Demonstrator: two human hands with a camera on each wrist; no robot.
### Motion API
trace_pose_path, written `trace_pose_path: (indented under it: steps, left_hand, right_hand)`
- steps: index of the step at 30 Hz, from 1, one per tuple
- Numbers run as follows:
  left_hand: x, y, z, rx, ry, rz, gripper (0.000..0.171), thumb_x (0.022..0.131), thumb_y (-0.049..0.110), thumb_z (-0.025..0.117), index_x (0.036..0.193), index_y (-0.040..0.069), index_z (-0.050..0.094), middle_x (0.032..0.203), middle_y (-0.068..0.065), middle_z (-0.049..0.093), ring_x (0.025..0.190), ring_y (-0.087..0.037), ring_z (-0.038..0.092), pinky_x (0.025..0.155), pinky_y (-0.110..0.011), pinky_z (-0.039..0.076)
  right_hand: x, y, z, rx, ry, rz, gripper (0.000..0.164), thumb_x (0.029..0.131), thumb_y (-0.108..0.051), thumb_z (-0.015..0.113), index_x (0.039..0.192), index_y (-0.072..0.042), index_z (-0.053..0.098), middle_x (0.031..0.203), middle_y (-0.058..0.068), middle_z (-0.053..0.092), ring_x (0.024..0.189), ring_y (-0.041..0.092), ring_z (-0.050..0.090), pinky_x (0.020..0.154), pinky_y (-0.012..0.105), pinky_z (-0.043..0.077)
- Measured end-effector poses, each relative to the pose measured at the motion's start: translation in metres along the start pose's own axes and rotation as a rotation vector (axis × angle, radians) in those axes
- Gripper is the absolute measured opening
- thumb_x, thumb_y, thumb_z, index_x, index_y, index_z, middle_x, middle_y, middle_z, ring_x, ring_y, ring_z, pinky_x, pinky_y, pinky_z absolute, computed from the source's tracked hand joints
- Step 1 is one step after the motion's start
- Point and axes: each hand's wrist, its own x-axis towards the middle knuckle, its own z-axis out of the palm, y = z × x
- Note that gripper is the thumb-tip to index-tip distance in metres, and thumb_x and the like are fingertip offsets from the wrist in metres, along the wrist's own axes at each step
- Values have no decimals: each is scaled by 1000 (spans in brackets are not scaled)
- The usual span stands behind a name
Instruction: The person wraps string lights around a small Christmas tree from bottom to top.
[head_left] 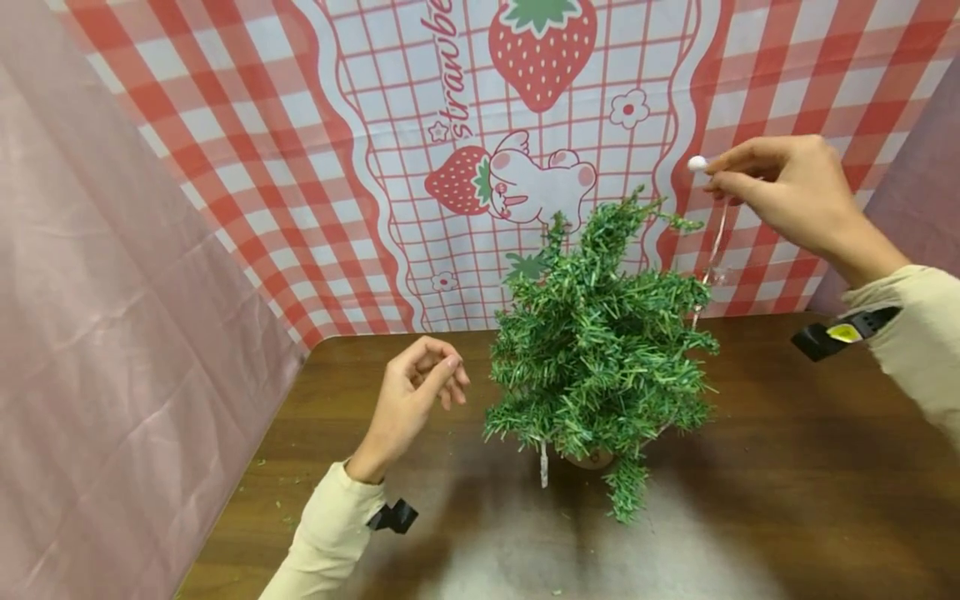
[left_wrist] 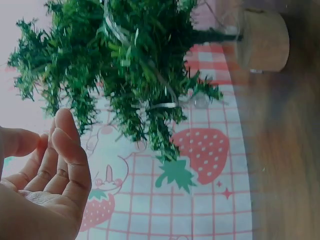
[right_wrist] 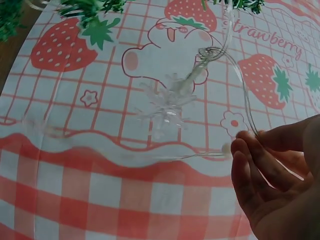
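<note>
A small artificial Christmas tree (head_left: 600, 333) stands on a round wooden base (left_wrist: 265, 42). To its right and above, my right hand (head_left: 795, 192) pinches the thin wire of a string of lights (right_wrist: 245, 92) between thumb and fingertips. A small white ball (head_left: 697, 163) sits at those fingertips. From the wire hangs a clear snowflake (right_wrist: 167, 107), and the strand runs down to the tree's right side. Part of the string, a silvery strand (left_wrist: 117, 30), winds through the branches. My left hand (head_left: 412, 392) hovers left of the tree, fingers loosely curled and holding nothing.
Behind the tree hangs a red-and-white checked cloth (head_left: 262, 158) with strawberry prints. Pink fabric (head_left: 127, 333) drapes along the left side. The brown wooden table (head_left: 420, 533) carries small green bits at the left. A clear icicle-like piece (head_left: 543, 465) hangs beneath the front branches.
</note>
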Motion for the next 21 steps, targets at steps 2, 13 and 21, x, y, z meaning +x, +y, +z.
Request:
trace_pose_path:
  steps: [2,13,21]
  left_hand:
    - [6,-1,-3,11,11,-2,14,102,9,55,102,-5,59,85,-30,63,62,-26,64,50,-33,52]
    - [56,4,-18,15,-20,-39,26,106,18,49,117,-6,54,112,-22,66,103,-39,64,78,-46,57]
    - [98,14,-19,-211,-111,-77,44,109,31,36,133,-5,47,139,-26,51,130,-37,49,104,-48,45]
  right_hand:
    - [5,-1,4,32,-44,12,22,96,-20,67,113,-6,73,85,-17,71,76,1,65,64,8,47]
    - [26,-12,26,113,-159,-8,27,99,-20,63,121,-5,68,96,-8,73,78,12,66,63,15,50]
    - [38,-24,36,241,-263,43,36,98,-27,65,129,-8,63,106,0,75,95,15,68,76,19,53]
